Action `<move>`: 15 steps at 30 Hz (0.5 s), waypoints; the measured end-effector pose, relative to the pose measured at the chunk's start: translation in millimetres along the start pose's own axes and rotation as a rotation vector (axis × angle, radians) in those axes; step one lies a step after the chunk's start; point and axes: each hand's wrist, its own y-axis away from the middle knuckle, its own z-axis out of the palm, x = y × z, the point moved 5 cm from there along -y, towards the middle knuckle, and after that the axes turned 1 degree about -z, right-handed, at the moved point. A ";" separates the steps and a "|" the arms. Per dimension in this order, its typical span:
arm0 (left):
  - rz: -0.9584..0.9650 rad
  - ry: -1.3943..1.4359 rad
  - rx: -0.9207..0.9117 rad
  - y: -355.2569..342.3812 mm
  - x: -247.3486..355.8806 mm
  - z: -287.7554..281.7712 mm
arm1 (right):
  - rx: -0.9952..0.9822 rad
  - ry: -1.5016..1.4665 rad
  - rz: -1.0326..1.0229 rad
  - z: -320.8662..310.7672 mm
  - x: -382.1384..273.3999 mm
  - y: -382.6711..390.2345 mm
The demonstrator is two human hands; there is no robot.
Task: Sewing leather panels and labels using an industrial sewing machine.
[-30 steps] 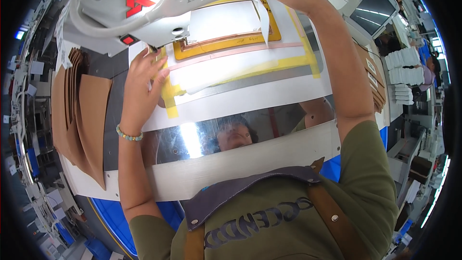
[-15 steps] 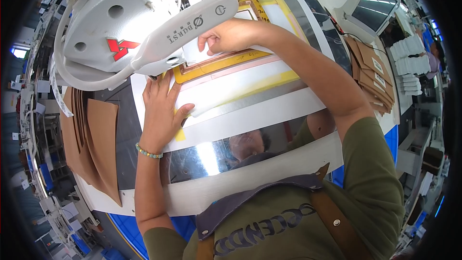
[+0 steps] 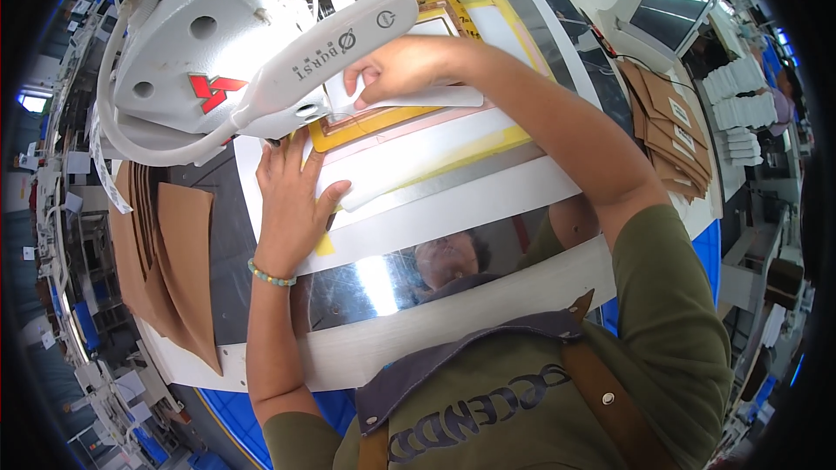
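My left hand (image 3: 289,196) lies flat, fingers spread, on a white template sheet (image 3: 401,165) edged with yellow tape. Its fingertips reach under the white sewing machine head (image 3: 187,52), by the corner of a yellow frame (image 3: 374,128) on the template. Bent at the wrist, my right hand (image 3: 396,74) is over that frame, its thumb and fingers pinched on a thin white piece (image 3: 440,98). The piece covers part of the frame; whether it is cloth or paper I cannot tell. A white lamp arm (image 3: 331,48) hides part of the area left of my right hand.
Brown flat panels (image 3: 178,252) stand at the left; more brown pieces with white labels (image 3: 666,126) are stacked at the right. A screen (image 3: 670,4) stands at the far right. A shiny metal plate (image 3: 374,287) lies before me, near the pale table edge (image 3: 453,322).
My right hand has shifted slightly left and nearer, and the white piece now covers more of the yellow frame. My left hand stays in place. The whole view has shifted slightly.
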 end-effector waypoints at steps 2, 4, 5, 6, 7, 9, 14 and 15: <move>-0.003 0.017 0.006 -2.4 1.3 2.0 | -0.049 0.021 0.015 -20.4 9.5 13.1; 0.003 0.011 0.031 -2.2 1.8 -0.4 | -0.030 -0.027 0.000 -44.8 27.3 22.7; 0.002 0.021 0.031 -1.5 1.1 -0.7 | -0.007 -0.074 -0.026 -53.7 32.3 26.8; 0.002 0.015 0.038 -0.9 0.4 -1.6 | -0.011 -0.072 -0.018 -57.7 39.3 32.4; 0.003 0.008 0.044 -0.4 0.4 -1.5 | 0.038 -0.053 0.000 -63.7 46.7 38.3; 0.001 -0.008 0.045 0.7 -2.2 0.3 | 0.089 -0.035 0.009 -66.5 47.5 45.3; 0.024 -0.049 0.028 -0.8 1.2 -1.7 | 0.115 0.184 0.184 -44.8 24.5 63.3; 0.024 -0.056 0.028 -2.1 1.7 -4.1 | 0.117 0.181 0.178 -42.8 22.1 64.9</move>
